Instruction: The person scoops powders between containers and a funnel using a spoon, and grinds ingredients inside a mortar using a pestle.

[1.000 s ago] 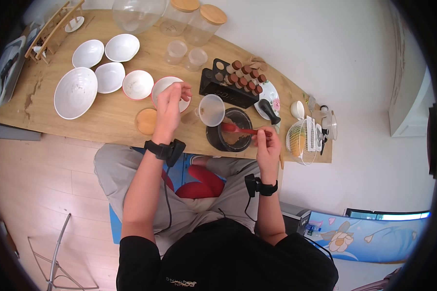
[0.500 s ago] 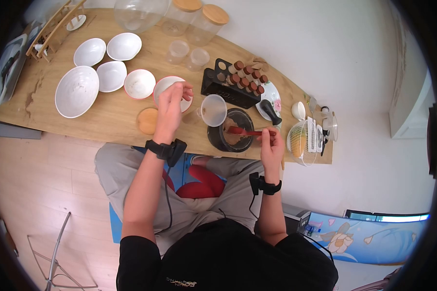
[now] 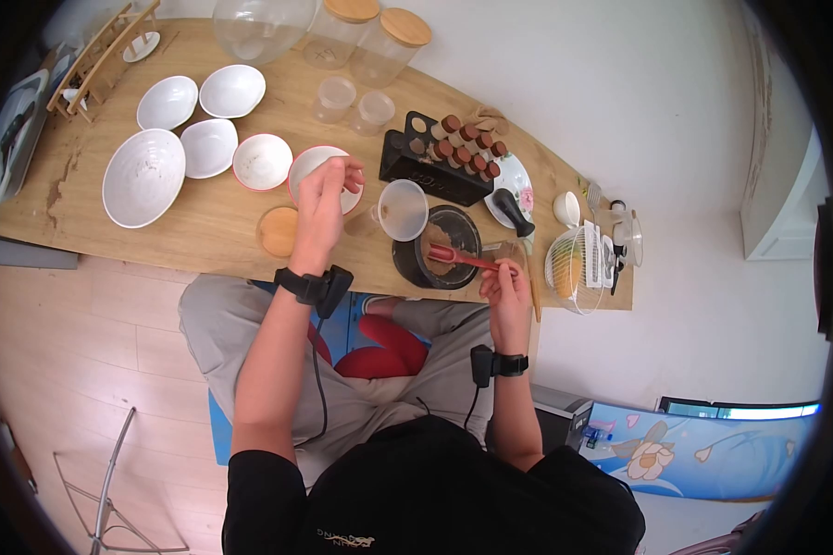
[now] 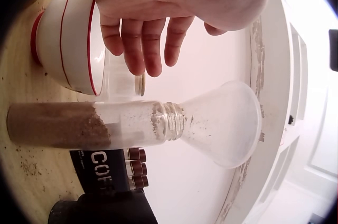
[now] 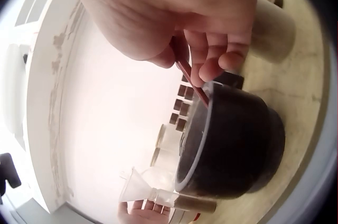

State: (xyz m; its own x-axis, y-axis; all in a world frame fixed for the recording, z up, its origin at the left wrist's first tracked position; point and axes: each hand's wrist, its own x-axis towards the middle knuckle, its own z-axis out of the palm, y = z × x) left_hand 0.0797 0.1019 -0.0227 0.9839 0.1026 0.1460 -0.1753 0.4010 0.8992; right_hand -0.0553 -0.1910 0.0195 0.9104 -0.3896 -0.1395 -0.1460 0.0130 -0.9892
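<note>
My right hand (image 3: 506,298) pinches the handle of a small red spoon (image 3: 467,260) between thumb and fingers. The spoon's head is inside a dark mortar (image 5: 232,139), over brown powder (image 3: 438,242). In the left wrist view a clear bottle (image 4: 58,124), partly filled with brown powder, stands with a translucent funnel (image 4: 224,124) in its mouth. My left hand (image 3: 322,205) is held beside the funnel with loosely bent fingers and nothing in them. In the head view it overlaps a red-rimmed white bowl (image 3: 307,165).
Behind the mortar is a black rack (image 3: 435,171) of brown-capped tubes. A black-handled pestle (image 3: 512,213) lies on a floral plate (image 3: 528,180). Several white bowls (image 3: 144,178) and a round wooden lid (image 3: 277,231) lie left. A wire basket (image 3: 574,277) stands at the right end.
My right hand has shifted slightly toward my body, and the spoon's handle now slants more, its head still within the mortar. My left hand keeps its place by the funnel.
</note>
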